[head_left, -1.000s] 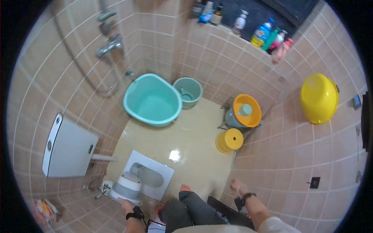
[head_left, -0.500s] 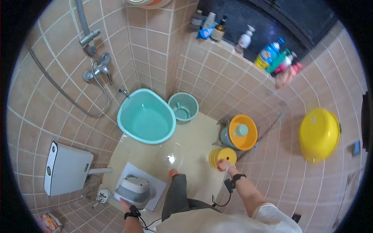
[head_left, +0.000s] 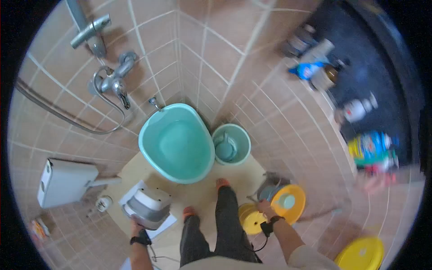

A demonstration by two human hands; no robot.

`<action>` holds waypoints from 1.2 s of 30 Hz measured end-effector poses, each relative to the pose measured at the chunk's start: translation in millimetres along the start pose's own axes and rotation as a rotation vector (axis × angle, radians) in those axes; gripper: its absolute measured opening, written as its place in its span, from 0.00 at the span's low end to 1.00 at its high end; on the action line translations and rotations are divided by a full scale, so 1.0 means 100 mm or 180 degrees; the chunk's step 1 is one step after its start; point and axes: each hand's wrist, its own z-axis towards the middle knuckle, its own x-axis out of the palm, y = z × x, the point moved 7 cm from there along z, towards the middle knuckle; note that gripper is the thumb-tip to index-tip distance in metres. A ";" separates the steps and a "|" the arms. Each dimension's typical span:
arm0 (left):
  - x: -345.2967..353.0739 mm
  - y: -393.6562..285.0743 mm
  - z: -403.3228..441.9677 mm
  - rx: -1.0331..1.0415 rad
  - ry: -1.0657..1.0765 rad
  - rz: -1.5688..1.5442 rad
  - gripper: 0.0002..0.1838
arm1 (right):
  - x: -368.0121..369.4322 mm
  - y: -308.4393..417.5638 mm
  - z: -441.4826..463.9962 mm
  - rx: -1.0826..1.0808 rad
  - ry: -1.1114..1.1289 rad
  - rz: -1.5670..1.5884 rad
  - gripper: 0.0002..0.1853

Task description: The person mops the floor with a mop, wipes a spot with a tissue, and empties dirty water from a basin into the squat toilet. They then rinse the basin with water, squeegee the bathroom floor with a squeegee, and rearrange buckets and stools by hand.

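My left hand [head_left: 136,225] is at the near edge of a white-and-grey box-like plastic piece [head_left: 148,208], its fingers partly hidden behind it. This piece is tilted above a white flat board [head_left: 164,227] on the floor. On the other side, my right hand [head_left: 265,208] is between a round yellow stool-like tub [head_left: 252,219] with a dark hole in its top and an orange basin [head_left: 296,211]. Its fingers are blurred and I cannot make out whether they grip anything. A pale green cup [head_left: 286,201] sits in the orange basin.
A large turquoise tub [head_left: 177,177] stands in the corner beside a pale green bucket [head_left: 243,153]. Shower fittings [head_left: 117,78] are on the wall, with a white cistern [head_left: 65,183] below. Several bottles [head_left: 360,108] line the ledge. A yellow basin [head_left: 360,254] is at lower right.
My view has turned and moved forward, towards the turquoise tub. Both legs now show. My right hand has shifted from the yellow tub's top to its far edge, beside the orange basin.
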 end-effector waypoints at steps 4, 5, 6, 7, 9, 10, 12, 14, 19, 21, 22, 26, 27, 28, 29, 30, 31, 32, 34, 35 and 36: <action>0.15 0.21 0.30 0.0617 0.0136 -0.0729 0.34 | -0.01 0.76 2.04 -0.1028 -0.0123 -0.0526 0.19; 0.28 0.22 0.22 0.0692 -0.0131 -0.0623 0.36 | 0.19 0.72 2.85 -0.1623 -0.0202 0.0277 0.18; 0.55 0.13 0.12 0.0747 -0.0374 -0.0480 0.39 | 0.24 0.90 3.15 -0.2131 -0.0499 0.0113 0.18; 0.69 0.15 0.19 0.0807 -0.0591 -0.0320 0.41 | 0.28 1.07 3.43 -0.2615 -0.0849 -0.0080 0.18; 0.41 0.51 0.53 0.0874 -0.1878 -0.0156 0.35 | 0.28 2.20 3.69 -0.1883 -0.0949 -0.1756 0.25; 0.38 0.52 0.54 0.0618 -0.2704 0.0464 0.33 | 0.37 2.45 3.92 -0.1855 -0.0915 -0.1646 0.28; 0.39 0.48 0.53 0.0530 -0.3359 0.1474 0.30 | 0.50 3.03 3.82 -0.2482 -0.1017 -0.2447 0.25; 0.47 0.28 0.67 0.0967 -0.2954 0.2113 0.27 | 0.82 3.30 4.13 -0.2821 -0.1160 -0.3771 0.27; 0.36 0.30 0.78 0.1449 -0.2367 0.2471 0.16 | 1.29 3.89 4.78 -0.2590 -0.0956 -0.5557 0.27; 0.91 -0.03 0.59 0.1944 -0.2108 0.3625 0.14 | 1.21 3.87 4.96 -0.1777 -0.0773 -0.6393 0.26; 1.03 0.14 0.60 0.1909 -0.1690 0.3562 0.14 | 1.17 3.75 5.07 -0.1766 -0.0681 -0.6465 0.24; 1.25 0.72 0.39 0.1509 0.0184 0.5555 0.15 | 0.83 2.94 5.56 -0.1969 -0.0419 -0.3870 0.23; 1.35 0.78 0.35 0.1539 0.0439 0.5820 0.15 | 0.75 2.92 5.11 -0.1866 0.0354 -0.4214 0.20; 1.43 0.73 0.34 0.1586 0.0531 0.5877 0.15 | 0.65 2.93 4.91 -0.1631 0.0528 -0.3812 0.17; 1.50 0.67 0.36 0.1644 0.0597 0.5948 0.15 | 0.61 2.92 4.73 -0.1426 0.0691 -0.3394 0.15; 1.55 0.63 0.32 0.1680 0.0631 0.6032 0.15 | 0.51 2.65 4.79 -0.1134 0.0845 -0.2705 0.11; 1.58 0.59 0.30 0.1733 0.0747 0.6038 0.15 | 0.40 2.80 4.36 -0.1171 0.0682 -0.2295 0.12; 1.57 0.57 0.31 0.1765 0.0857 0.6047 0.15 | 0.23 3.09 3.63 -0.1207 0.0551 -0.1886 0.13; 1.54 0.43 0.32 0.1727 0.0993 0.6051 0.14 | -0.02 3.18 2.86 -0.1293 0.0202 -0.1134 0.18; 1.54 0.33 0.34 0.1674 0.1034 0.6055 0.14 | -0.15 3.14 2.68 -0.1338 -0.0030 -0.0769 0.21; 1.56 0.39 0.36 0.1633 0.1053 0.6102 0.13 | -0.16 3.16 2.49 -0.1425 -0.0048 -0.0629 0.19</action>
